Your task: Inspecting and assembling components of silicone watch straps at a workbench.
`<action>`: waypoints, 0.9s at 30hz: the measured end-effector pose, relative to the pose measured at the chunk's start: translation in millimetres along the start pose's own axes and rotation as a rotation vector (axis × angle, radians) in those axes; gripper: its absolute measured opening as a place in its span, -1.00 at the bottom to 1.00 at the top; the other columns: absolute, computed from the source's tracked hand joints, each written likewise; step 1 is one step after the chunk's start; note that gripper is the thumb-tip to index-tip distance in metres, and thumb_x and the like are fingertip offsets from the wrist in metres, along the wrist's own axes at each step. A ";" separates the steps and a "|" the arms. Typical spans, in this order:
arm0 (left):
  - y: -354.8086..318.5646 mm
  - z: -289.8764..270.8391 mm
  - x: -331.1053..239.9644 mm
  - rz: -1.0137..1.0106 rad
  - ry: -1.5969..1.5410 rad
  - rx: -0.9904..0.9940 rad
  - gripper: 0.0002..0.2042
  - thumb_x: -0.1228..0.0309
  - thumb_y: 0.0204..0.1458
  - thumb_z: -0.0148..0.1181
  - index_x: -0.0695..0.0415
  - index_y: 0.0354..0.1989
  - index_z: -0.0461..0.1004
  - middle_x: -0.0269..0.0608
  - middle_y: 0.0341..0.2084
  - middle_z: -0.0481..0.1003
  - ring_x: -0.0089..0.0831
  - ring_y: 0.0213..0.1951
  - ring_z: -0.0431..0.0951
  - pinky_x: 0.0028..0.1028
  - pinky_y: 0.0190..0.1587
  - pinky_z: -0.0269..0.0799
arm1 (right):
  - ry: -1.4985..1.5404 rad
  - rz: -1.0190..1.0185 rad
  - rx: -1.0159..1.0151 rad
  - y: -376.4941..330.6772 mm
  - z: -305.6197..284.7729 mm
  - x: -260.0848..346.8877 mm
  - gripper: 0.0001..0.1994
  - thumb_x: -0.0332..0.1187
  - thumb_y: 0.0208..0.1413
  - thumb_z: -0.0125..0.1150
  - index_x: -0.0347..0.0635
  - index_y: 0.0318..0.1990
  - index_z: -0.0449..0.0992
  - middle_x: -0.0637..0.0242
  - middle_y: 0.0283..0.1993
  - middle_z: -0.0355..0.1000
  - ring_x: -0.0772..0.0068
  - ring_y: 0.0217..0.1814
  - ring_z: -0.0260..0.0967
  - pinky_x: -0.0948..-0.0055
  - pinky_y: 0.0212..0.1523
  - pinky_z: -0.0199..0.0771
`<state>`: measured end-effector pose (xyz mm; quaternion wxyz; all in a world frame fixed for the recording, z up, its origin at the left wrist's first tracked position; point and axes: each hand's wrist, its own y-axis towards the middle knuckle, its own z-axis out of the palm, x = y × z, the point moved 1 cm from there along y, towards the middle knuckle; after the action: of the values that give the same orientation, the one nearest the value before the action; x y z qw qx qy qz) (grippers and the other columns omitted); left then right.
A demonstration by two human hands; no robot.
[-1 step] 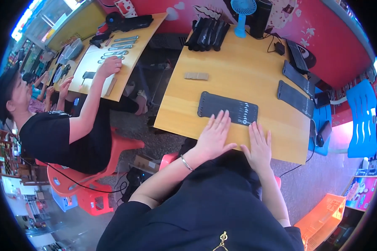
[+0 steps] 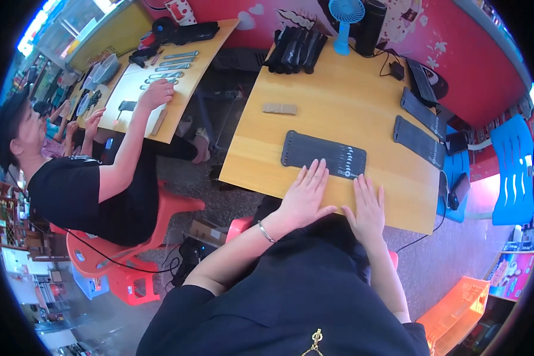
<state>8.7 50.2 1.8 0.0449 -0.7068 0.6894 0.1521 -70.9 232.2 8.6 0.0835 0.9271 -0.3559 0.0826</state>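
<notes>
Wooden tabletop point(image 2: 255, 142): left fingers point(image 2: 317, 175), slightly parted, overlap the black pouch point(image 2: 315, 151).

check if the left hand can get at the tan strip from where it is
Probably yes: the left hand looks empty, and only the flat black sheet lies between it and the tan strip, so it could likely reach over.
</notes>
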 end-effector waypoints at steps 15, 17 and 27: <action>-47.4 4.6 -18.6 0.177 -0.166 -0.030 -0.34 0.21 -0.01 0.19 0.24 0.25 0.17 -0.01 0.29 0.10 -0.15 0.35 0.03 -0.19 0.35 -0.07 | 0.122 -0.310 -0.387 114.0 -48.0 62.6 -0.35 -0.03 0.17 0.00 -0.09 0.36 0.05 0.18 0.45 -0.09 0.09 0.51 -0.26 -0.02 0.41 -0.32; -49.7 4.9 -17.1 0.201 -0.185 -0.040 -0.34 0.26 -0.05 0.22 0.23 0.25 0.17 -0.02 0.29 0.11 -0.17 0.35 0.04 -0.21 0.35 -0.07 | 0.062 -0.359 -0.408 123.9 -29.7 69.0 -0.34 0.04 0.19 -0.07 -0.06 0.37 0.04 0.18 0.45 -0.09 0.10 0.50 -0.25 -0.01 0.41 -0.34; -48.6 9.0 -16.8 0.216 -0.129 -0.117 -0.31 0.36 -0.14 0.22 0.23 0.26 0.17 -0.06 0.30 0.12 -0.24 0.35 0.06 -0.27 0.34 -0.04 | -0.029 -0.286 0.033 138.1 44.5 61.1 -0.28 0.19 0.12 -0.06 0.06 0.37 0.05 0.23 0.44 -0.06 0.20 0.50 -0.21 0.00 0.41 -0.26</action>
<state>55.3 71.0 -9.2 0.0310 -0.6185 0.7472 0.2413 -115.0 82.1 -8.5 0.0738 0.9708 -0.2197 0.0623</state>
